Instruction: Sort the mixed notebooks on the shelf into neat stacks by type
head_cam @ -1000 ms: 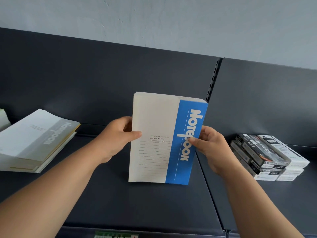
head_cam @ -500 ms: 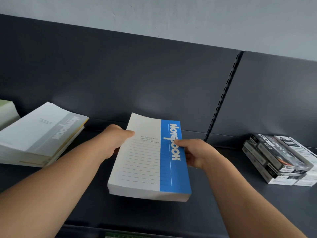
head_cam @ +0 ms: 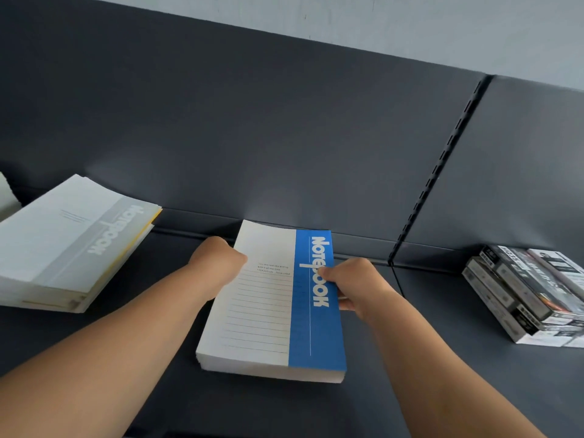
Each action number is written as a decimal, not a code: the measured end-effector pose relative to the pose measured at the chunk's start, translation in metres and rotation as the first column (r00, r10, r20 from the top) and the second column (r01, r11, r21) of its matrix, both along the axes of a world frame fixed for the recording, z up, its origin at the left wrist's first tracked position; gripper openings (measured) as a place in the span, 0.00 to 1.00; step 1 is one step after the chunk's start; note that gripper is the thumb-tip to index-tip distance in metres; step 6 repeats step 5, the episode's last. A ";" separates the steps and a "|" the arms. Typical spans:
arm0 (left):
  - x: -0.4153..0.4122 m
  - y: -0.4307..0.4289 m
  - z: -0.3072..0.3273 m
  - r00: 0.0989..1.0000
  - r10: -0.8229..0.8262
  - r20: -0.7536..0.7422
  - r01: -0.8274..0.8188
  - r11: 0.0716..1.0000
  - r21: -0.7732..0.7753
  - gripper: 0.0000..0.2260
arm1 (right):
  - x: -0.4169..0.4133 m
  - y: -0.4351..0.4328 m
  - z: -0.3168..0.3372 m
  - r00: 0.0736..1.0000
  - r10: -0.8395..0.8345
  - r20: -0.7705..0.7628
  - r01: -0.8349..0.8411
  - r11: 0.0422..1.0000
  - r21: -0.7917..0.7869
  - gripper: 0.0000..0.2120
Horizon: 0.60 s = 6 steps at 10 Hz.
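Blue notebook stack (head_cam: 268,314), upright a second ago, now lies flat between my hands; left hand (head_cam: 218,263) and right hand (head_cam: 355,287) each grip a side; I judge this type stacked.

Bare forearms (head_cam: 104,352), left grip (head_cam: 218,263), right grip (head_cam: 357,286).
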<state>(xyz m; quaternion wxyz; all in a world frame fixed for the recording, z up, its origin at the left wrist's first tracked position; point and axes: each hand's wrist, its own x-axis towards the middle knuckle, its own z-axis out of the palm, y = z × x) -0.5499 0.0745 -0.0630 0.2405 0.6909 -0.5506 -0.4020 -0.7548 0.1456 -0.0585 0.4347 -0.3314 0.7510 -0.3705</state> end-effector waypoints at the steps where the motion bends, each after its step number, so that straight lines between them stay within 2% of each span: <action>1: -0.001 -0.001 0.001 0.997 -0.017 0.076 0.019 1.000 -0.024 0.14 | 0.001 -0.004 -0.005 0.997 -0.018 -0.079 0.016 1.000 -0.018 0.08; 2: -0.001 -0.001 0.000 0.990 -0.058 0.126 0.067 0.996 -0.065 0.16 | 0.003 -0.005 -0.008 0.963 0.003 -0.268 -0.007 1.000 -0.016 0.10; 3: -0.001 -0.001 -0.001 0.978 -0.104 0.181 0.120 0.989 -0.080 0.13 | 0.006 -0.005 -0.003 0.864 0.075 -0.497 -0.067 0.997 0.034 0.10; 4: 0.000 0.000 -0.002 0.970 -0.139 0.198 0.163 0.980 -0.110 0.11 | 0.007 -0.003 0.001 0.853 0.094 -0.514 -0.085 0.996 0.040 0.12; 5: 0.003 0.004 0.001 0.964 -0.167 0.207 0.199 0.970 -0.143 0.08 | 0.013 0.000 0.002 0.824 0.078 -0.561 -0.086 0.996 0.013 0.08; 6: 0.003 0.004 0.001 0.964 -0.167 0.207 0.199 0.970 -0.143 0.08 | 0.013 0.000 0.002 0.824 0.078 -0.561 -0.086 0.996 0.013 0.08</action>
